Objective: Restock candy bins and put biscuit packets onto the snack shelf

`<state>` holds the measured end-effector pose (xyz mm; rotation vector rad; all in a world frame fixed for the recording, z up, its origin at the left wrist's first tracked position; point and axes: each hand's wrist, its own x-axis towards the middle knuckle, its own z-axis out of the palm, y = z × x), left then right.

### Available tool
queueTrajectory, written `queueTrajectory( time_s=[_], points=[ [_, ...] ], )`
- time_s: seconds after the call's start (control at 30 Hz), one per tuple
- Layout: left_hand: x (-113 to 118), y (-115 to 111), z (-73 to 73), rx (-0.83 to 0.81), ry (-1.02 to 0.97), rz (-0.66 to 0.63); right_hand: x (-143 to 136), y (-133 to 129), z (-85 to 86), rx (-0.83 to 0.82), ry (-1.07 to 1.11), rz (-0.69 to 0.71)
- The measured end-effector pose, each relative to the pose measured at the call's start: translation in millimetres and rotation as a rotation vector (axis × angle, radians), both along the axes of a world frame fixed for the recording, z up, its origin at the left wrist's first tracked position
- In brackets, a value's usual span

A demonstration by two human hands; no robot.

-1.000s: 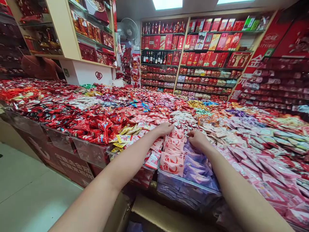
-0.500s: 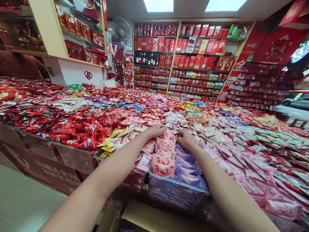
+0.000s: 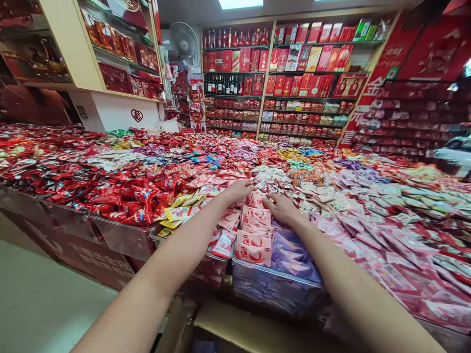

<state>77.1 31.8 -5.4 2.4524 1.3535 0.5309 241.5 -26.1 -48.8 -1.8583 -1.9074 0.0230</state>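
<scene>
Pink packets (image 3: 253,239) with a red print lie in an overlapping row in a clear plastic bin (image 3: 275,277), beside purple packets (image 3: 292,252). At the far end of the row, my left hand (image 3: 239,191) is bent over the packets from the left; its fingertips are partly hidden. Just right of it, my right hand (image 3: 281,207) touches the same row with curled fingers, thumb and forefinger slightly apart. A pink packet lies between the two hands. I cannot make out whether either hand grips one.
Left of the bin are yellow packets (image 3: 180,211) and red triangular packets (image 3: 142,196). Light pink packets (image 3: 382,250) spread to the right. An open cardboard box (image 3: 235,321) stands below the bin. Behind are shelves of red boxes (image 3: 309,83) and, at far left, a person (image 3: 35,105).
The view has shifted slightly. My right hand has moved a little left over the pink row, closer to my left hand, and its fingers show more.
</scene>
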Motion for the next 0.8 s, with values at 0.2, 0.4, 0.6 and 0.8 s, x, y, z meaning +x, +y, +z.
queueTrajectory(
  time_s=[0.2,0.4,0.6,0.8],
  points=[
    [-22,3,14.3,-0.021,0.184,0.158,1,-3,4.0,-0.041,0.007,0.001],
    [-23,0,12.7,-0.047,0.234,0.131,1,-5,6.5,-0.041,0.028,0.019],
    [-30,4,11.5,0.033,0.068,0.175,2,-4,5.7,-0.018,0.068,-0.048],
    [-21,-5,34.9,0.180,-0.273,0.088,4,-1,4.6,0.105,0.020,-0.049]
  ],
)
